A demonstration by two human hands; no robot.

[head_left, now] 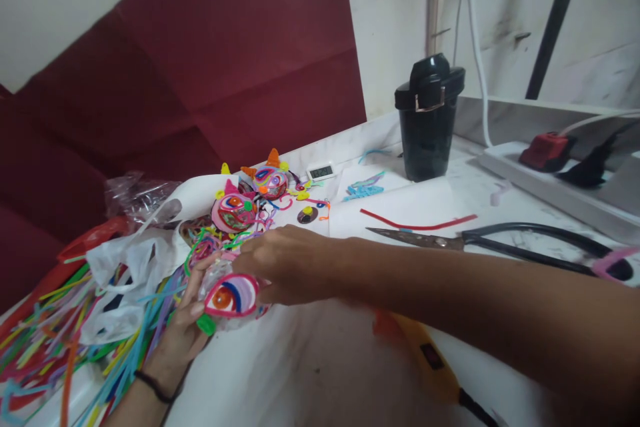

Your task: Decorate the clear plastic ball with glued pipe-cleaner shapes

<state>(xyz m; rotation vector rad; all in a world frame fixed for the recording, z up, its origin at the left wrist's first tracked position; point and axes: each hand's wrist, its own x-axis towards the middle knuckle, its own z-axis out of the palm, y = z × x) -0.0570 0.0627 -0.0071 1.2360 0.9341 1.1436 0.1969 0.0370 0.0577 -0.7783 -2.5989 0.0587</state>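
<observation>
My left hand, at the lower left, closes round a clear, shiny craft ball from its left side. A pink-edged eye of coiled pipe cleaner, with an orange centre and blue and lilac bands, covers the ball's front. A small green piece sticks out near the left thumb. My right hand bends over the ball's upper right, its fingers curled and pressed together. What those fingertips hold is hidden. Behind the hands stand two decorated balls, one pink and one with orange ears.
Loose pipe cleaners and a white plastic bag crowd the left. A yellow glue gun lies below my right forearm; black-handled scissors lie beyond it. Farther back are a black bin, a small digital display and a power strip.
</observation>
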